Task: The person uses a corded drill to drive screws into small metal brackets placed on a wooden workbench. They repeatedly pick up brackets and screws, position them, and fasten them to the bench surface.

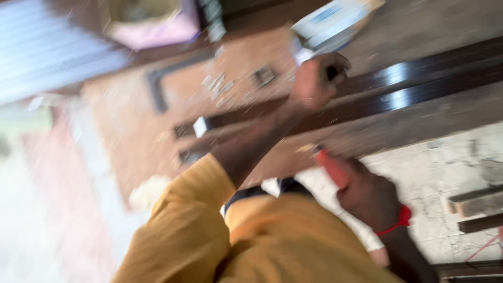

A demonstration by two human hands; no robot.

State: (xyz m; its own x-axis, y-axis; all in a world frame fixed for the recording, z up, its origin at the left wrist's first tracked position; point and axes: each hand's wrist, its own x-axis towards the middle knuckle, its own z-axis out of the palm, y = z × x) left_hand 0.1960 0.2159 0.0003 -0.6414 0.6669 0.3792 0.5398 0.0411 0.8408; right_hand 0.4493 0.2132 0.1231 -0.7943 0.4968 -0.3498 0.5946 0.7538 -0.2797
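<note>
The left hand (314, 84) is curled into a fist, fingers pressed together around something small and dark that shows only at the knuckles (the blur hides what it is). It rests on or just above a long dark glossy bar (419, 84), which runs from the right edge of the workbench (131, 136) toward its middle. The bare forearm stretches back from that fist to a mustard-yellow sleeve (183, 225) low in the view.

The right hand (372, 196) sits nearer the body, off the bench's near edge, closed around a red handle (331, 166) whose end pokes up and to the left from the fist. What tool the handle belongs to cannot be told. A red band (401, 219) circles that wrist.

On the brown, dusty benchtop, a small metal fitting (263, 76) lies just left of the left hand, with pale chips scattered beside it. A dark L-shaped piece (157, 84) lies farther left. A blue-and-white box (330, 21) sits at the bench's far edge, above the left hand, and a pinkish box (152, 23) stands at the far left corner.

Below the bench on the right is a pale, cracked floor (445, 162), where short wood offcuts (474, 202) lie near the right edge of the view.
</note>
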